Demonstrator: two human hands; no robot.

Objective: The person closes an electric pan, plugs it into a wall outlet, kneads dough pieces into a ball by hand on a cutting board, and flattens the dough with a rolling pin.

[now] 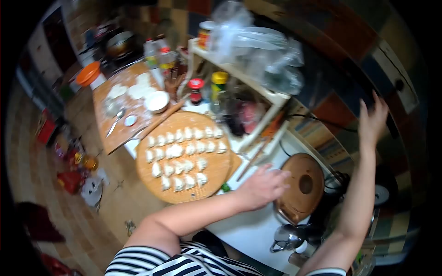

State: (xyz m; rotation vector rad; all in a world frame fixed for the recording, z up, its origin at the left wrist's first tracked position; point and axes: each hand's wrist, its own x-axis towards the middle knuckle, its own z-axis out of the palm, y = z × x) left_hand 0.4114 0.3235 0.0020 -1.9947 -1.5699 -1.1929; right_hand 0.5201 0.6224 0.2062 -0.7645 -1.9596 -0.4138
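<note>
My left hand (pixel 264 187) hovers by the left edge of a round brown lid or pan (pixel 301 186) with a dark centre; its fingers are slightly blurred, stretched out and hold nothing visible. Whether they touch the brown rim I cannot tell. My right hand (pixel 374 120) is raised at the tiled wall on the right, thumb and fingers apart, beside a long dark strip (pixel 391 124). Contact with that strip is unclear. Left of my left hand, a round wooden board (pixel 193 195) carries rows of white dumplings (pixel 176 150).
A wooden board (pixel 103 135) holds dough pieces (pixel 140 87), a white bowl (pixel 157 101) and a spoon (pixel 116 120). A rolling pin (pixel 163 119) lies beside it. The white shelf (pixel 235 64) bears plastic bags (pixel 271 50). A black cable (pixel 322 122) crosses the wall; a kettle-like metal vessel (pixel 289 235) stands near me.
</note>
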